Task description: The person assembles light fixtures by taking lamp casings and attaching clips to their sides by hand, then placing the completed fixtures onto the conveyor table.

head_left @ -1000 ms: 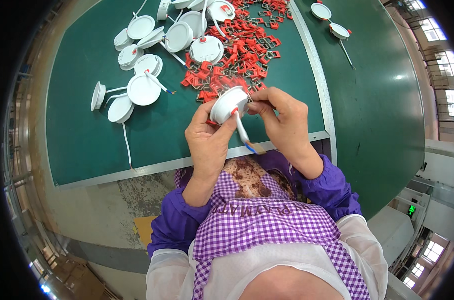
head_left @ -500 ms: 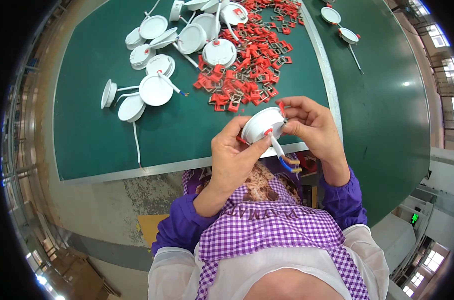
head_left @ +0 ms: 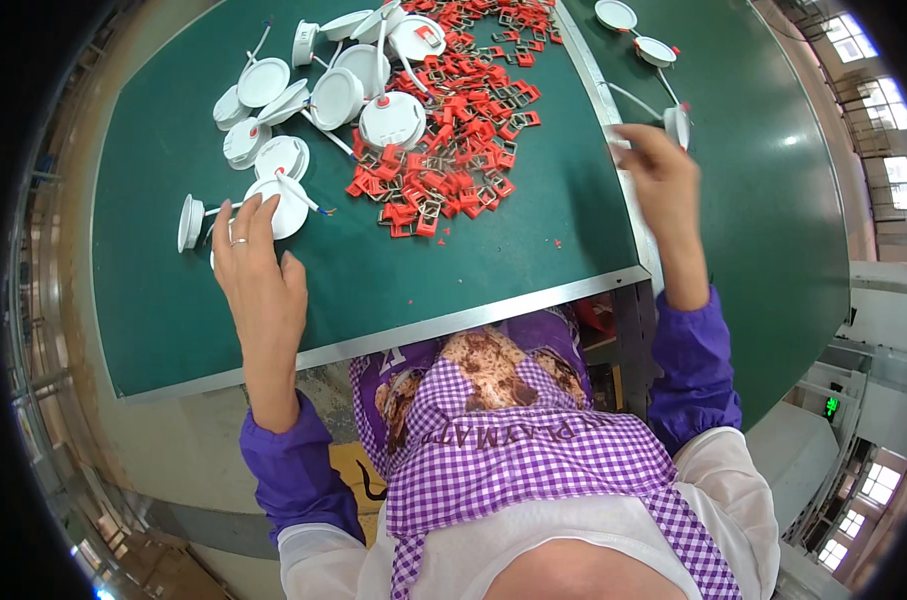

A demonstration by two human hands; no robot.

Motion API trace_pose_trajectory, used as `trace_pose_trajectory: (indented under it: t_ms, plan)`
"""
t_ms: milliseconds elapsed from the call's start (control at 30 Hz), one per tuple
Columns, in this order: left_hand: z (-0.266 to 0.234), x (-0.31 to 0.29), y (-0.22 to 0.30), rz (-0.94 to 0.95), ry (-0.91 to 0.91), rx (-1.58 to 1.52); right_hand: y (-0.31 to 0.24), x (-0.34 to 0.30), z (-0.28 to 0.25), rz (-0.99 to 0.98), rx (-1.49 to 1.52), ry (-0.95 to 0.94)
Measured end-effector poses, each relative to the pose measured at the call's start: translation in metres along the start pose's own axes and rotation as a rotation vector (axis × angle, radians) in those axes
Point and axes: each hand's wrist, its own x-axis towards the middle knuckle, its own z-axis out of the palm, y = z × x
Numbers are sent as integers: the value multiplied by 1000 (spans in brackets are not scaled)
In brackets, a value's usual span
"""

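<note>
My left hand (head_left: 259, 285) reaches in at the left of the green table, fingers stretched out over a white round downlight that it mostly hides. Just beyond the fingertips lies another white downlight (head_left: 292, 212) with a cable ending in bare coloured wires. Whether the left fingers touch either light is unclear. My right hand (head_left: 664, 185) hovers, slightly blurred, over the metal strip on the right, its fingers apart and holding nothing visible. Right by its knuckles a white downlight (head_left: 677, 125) stands on edge on the right-hand green surface, its cable trailing left.
A heap of red clips with metal wire frames (head_left: 444, 170) covers the middle of the green table (head_left: 374, 290). Several white downlights (head_left: 336, 98) are piled at the back left. More downlights (head_left: 656, 51) lie in a row beyond the metal strip (head_left: 602, 95).
The downlight held between both hands has left them; one now stands on the right-hand surface. My right hand has moved right and away, my left hand out to the lights at left.
</note>
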Motion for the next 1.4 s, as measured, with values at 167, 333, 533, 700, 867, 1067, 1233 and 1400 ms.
trace_pose_trajectory:
  t_ms: [167, 333, 533, 700, 867, 1067, 1233, 1400]
  plan:
    - [31, 6, -11, 51, -38, 212, -9, 8, 66, -273, -170, -281]
    - [49, 13, -27, 74, 39, 180, -1, 16, 76, -375, -279, -299]
    - [20, 28, -48, 107, 342, 62, -12, -1, 67, -216, -89, -223]
    - [-28, 39, -4, -151, 644, -269, -21, -8, 62, 136, 319, -187]
    - [-13, 12, 70, -523, 156, -1491, -63, -15, 54, 253, 527, -125]
    - [24, -14, 113, -703, -191, -1834, -93, -26, 66, 136, 442, -178]
    - [40, -16, 117, -659, -141, -1743, -96, -35, 66, -261, 108, -159]
    - [39, -16, 123, -561, -56, -1686, -106, -45, 61, -213, 117, -226]
